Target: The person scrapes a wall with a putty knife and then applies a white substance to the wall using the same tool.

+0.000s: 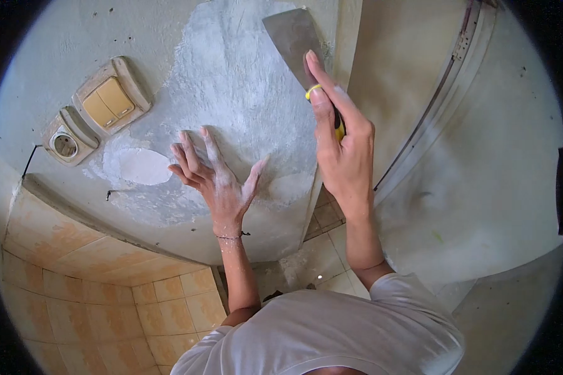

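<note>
My right hand grips a putty knife by its black and yellow handle, the index finger stretched along it toward the blade. The wide metal blade lies at or close to the wall near its right edge; whether it touches I cannot tell. My left hand, dusted with white powder, is spread with the fingers apart against or just off the wall. Around both hands the wall shows a large whitish scraped patch. Left of my left hand is a smooth white oval spot.
A double light switch and a power socket sit on the wall at left. A short black wire sticks out lower down. Orange-patterned tiles cover the lower left. To the right stand a door frame and another wall.
</note>
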A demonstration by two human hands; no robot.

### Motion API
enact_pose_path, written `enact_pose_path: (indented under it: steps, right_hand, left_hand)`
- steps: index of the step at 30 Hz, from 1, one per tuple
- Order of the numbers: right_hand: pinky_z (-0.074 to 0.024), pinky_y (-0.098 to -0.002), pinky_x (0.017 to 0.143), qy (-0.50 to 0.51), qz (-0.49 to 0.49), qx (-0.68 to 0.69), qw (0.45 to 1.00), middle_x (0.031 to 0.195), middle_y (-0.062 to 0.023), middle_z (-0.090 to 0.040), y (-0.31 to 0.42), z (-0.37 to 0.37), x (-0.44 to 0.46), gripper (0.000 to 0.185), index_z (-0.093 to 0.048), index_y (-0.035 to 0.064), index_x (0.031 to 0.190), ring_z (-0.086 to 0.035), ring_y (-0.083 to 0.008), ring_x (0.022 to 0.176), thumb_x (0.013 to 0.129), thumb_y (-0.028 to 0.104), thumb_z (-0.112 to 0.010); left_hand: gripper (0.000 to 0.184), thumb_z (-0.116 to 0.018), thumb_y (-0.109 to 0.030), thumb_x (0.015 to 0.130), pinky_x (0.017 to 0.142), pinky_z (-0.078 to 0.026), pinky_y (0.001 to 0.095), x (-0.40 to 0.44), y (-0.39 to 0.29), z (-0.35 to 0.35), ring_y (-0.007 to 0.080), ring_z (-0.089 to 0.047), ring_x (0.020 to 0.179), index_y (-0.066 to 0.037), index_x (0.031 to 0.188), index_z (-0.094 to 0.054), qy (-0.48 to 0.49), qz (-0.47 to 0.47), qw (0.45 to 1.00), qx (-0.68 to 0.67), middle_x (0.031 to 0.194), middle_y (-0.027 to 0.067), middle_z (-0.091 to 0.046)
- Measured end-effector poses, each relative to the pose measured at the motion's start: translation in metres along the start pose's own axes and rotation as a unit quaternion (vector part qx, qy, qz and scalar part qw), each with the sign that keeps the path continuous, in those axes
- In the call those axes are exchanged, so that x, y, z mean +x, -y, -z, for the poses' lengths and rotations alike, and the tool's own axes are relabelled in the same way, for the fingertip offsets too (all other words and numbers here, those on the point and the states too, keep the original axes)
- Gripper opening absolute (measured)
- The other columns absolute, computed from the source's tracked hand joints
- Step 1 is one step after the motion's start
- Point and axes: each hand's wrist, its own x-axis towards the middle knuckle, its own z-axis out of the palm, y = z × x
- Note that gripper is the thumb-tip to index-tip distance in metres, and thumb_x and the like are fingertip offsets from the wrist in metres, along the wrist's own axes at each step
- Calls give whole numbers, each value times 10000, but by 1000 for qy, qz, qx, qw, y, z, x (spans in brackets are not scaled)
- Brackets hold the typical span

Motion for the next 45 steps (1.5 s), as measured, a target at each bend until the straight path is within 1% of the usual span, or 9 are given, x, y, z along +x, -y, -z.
enact_pose_path:
  steps: [5,7,14,19,23,25,28,41,45]
  right_hand:
    - [-410,-219,584,-6,90,-36,995,1458,-79,-663,-15,1,-4,409,-603,64,1480,-397,-38,606,1118,243,-537]
    - [-423,-209,614,12,-11,-11,1000,1470,-82,-654,1,1,-1,415,-597,56,1484,-445,-31,648,1117,241,-538]
    - [-456,-200,653,10,9,11,1000,1486,-89,-640,-8,-3,-5,414,-588,47,1488,-547,-28,765,1118,224,-529]
    - [-517,-230,827,13,46,-16,999,1491,-105,-633,5,2,11,425,-580,21,1484,-626,-82,944,1123,239,-526]
    - [-518,-236,824,40,-23,7,999,1482,-104,-641,1,4,-1,420,-587,21,1478,-619,-84,892,1124,236,-525]
    - [-478,-221,687,-5,87,-14,996,1462,-90,-659,-6,-2,11,412,-599,39,1475,-524,-49,709,1125,242,-523]
    - [-421,-217,608,6,29,8,1000,1432,-81,-680,5,1,12,414,-604,60,1477,-414,-35,624,1122,260,-530]
    - [-438,-226,619,21,7,-6,1000,1426,-74,-685,-1,9,6,421,-604,80,1483,-433,-46,651,1119,281,-536]
    - [-503,-248,795,-3,33,-19,999,1463,-96,-658,12,0,14,419,-600,60,1478,-601,-101,849,1119,264,-533]
  left_hand:
    - [1184,-739,-732,820,1264,44,621,3,2,-2,414,11,1606,-64,1671,-257,-7,-2,1000,3,1727,224,-95]
    - [1180,-732,-735,826,1265,50,618,1,2,-2,413,9,1606,-55,1667,-260,-10,-10,1000,6,1725,223,-102]
    - [1171,-722,-738,835,1269,58,607,3,1,-4,402,18,1609,-55,1666,-259,-14,-3,1000,10,1723,223,-105]
    - [1165,-728,-728,836,1274,58,598,1,0,-3,398,27,1611,-64,1668,-256,-14,-5,1000,10,1726,217,-104]
    - [1166,-733,-723,835,1275,64,594,2,1,-2,394,22,1613,-64,1669,-252,-12,-3,1000,3,1728,213,-105]
    - [1166,-739,-718,832,1275,73,590,0,1,-1,388,15,1614,-69,1671,-252,-13,-9,1000,-1,1729,212,-107]
    - [1167,-749,-711,827,1276,73,587,1,1,-1,387,7,1615,-75,1672,-255,-9,-7,1000,-3,1728,212,-114]
    - [1159,-752,-698,834,1279,51,587,3,-2,2,391,5,1615,-80,1675,-248,-11,-1,1000,-9,1730,210,-116]
    - [1156,-756,-694,835,1279,48,588,1,-1,2,391,4,1615,-85,1676,-246,-7,-4,1000,-11,1731,204,-108]
